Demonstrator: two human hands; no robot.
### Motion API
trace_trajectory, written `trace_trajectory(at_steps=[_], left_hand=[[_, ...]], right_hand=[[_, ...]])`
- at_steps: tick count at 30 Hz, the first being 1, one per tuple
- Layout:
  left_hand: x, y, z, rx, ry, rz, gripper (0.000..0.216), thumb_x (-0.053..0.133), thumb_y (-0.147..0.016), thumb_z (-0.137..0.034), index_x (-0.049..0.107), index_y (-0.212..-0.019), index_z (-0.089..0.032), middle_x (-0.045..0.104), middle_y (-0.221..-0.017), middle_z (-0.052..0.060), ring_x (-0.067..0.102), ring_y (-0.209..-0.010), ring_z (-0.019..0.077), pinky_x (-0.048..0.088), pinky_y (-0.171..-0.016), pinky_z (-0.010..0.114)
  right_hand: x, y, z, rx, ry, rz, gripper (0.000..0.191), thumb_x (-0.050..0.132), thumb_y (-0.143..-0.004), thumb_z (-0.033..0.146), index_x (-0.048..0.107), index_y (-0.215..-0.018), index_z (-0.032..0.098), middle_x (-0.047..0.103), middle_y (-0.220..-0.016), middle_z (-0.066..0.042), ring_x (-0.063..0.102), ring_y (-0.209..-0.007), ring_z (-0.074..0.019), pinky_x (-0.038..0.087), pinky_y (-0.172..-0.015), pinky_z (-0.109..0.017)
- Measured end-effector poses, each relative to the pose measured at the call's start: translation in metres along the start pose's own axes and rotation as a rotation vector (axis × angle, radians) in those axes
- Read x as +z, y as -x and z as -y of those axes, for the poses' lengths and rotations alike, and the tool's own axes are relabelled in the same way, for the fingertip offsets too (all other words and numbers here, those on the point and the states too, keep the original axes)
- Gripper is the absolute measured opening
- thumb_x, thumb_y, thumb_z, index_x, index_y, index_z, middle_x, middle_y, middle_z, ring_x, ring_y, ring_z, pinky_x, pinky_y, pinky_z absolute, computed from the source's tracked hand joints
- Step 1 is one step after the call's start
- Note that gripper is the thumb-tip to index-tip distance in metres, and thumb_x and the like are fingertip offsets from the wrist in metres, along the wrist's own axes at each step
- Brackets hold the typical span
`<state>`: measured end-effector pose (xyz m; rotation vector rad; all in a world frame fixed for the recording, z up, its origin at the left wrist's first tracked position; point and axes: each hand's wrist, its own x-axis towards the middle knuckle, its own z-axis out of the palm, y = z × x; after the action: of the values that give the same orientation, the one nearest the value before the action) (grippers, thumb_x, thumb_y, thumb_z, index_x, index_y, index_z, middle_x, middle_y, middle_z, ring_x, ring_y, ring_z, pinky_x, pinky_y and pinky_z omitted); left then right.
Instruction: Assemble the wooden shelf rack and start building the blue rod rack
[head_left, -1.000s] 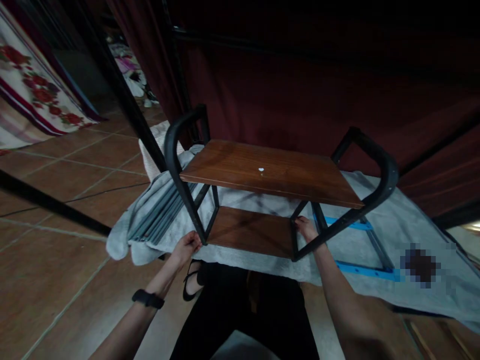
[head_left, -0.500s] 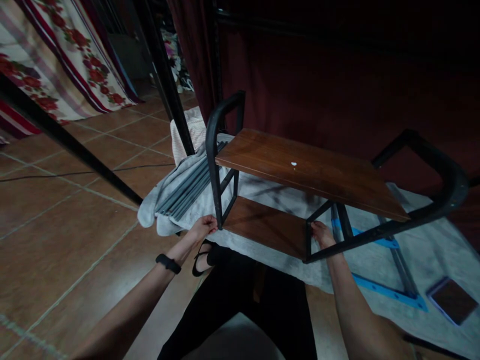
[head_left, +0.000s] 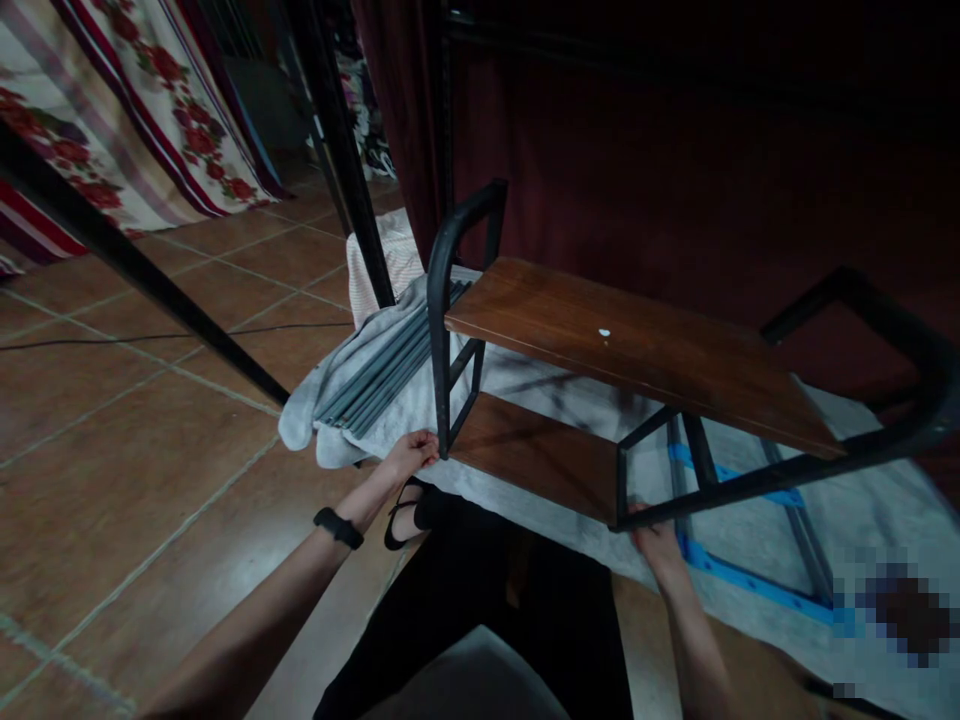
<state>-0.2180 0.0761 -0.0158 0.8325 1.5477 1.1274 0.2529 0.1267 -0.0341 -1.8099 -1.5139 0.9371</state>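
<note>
A two-tier rack with brown wooden boards stands tilted in front of me; its upper board (head_left: 652, 360) is long and its lower board (head_left: 532, 455) is shorter. Curved black metal frames hold both ends. At the lower corner of the left metal frame (head_left: 441, 390) is my left hand (head_left: 411, 455), its fingertips pinched together against the outer side. What lies in that pinch is too small to tell. My right hand (head_left: 655, 540) is curled by the bottom corner of the right metal frame (head_left: 621, 485), with its fingertips partly hidden by the bar.
Grey rods (head_left: 390, 360) lie bundled on a light grey cloth (head_left: 300, 425) at the left. To the right are blue strips (head_left: 757, 580) joined by dark bars, and a pixelated dark object (head_left: 911, 610). A slanting black pole (head_left: 150, 270) crosses the left side.
My right hand has moved down from the end of the lower board to below the frame's bottom corner. My left hand stays at the left corner. The view has shifted slightly.
</note>
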Motion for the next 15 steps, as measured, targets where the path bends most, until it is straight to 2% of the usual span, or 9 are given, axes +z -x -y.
trace_trajectory(at_steps=[3,5,10,15], left_hand=[[0.0,0.0,0.002,0.019,-0.001,-0.01,0.031,0.076,-0.063,-0.042,0.057,-0.068,-0.017,0.06,-0.059,0.001,0.049,-0.053,0.0099,0.035,-0.052,0.023],[0.001,0.0,0.004,0.036,-0.001,-0.02,0.031,0.075,-0.064,-0.043,0.058,-0.068,-0.017,0.06,-0.06,0.001,0.049,-0.053,0.0099,0.035,-0.052,0.022],[0.005,-0.001,0.01,0.085,-0.01,-0.053,0.032,0.073,-0.066,-0.045,0.057,-0.067,-0.018,0.057,-0.058,0.0,0.048,-0.052,0.0103,0.035,-0.052,0.023],[0.008,0.004,0.015,0.162,-0.049,-0.093,0.025,0.068,-0.072,-0.041,0.058,-0.068,-0.018,0.055,-0.059,-0.001,0.048,-0.056,0.012,0.037,-0.055,0.024]], right_hand=[[0.002,0.031,-0.009,0.098,-0.118,0.08,0.037,0.056,-0.074,0.06,0.057,-0.066,0.024,0.057,-0.056,-0.001,0.051,-0.05,-0.0178,0.04,-0.049,-0.031],[0.006,0.042,-0.008,0.125,-0.209,0.076,0.036,0.056,-0.076,0.06,0.058,-0.072,0.024,0.06,-0.062,-0.002,0.053,-0.053,-0.0182,0.042,-0.05,-0.032],[0.016,0.041,-0.002,0.127,-0.321,-0.045,0.028,0.063,-0.073,0.053,0.055,-0.074,0.026,0.058,-0.062,-0.001,0.051,-0.054,-0.0187,0.042,-0.05,-0.033],[0.019,0.036,-0.009,0.125,-0.367,-0.061,0.027,0.066,-0.07,0.051,0.054,-0.072,0.027,0.054,-0.059,0.002,0.048,-0.051,-0.0173,0.038,-0.047,-0.033]])
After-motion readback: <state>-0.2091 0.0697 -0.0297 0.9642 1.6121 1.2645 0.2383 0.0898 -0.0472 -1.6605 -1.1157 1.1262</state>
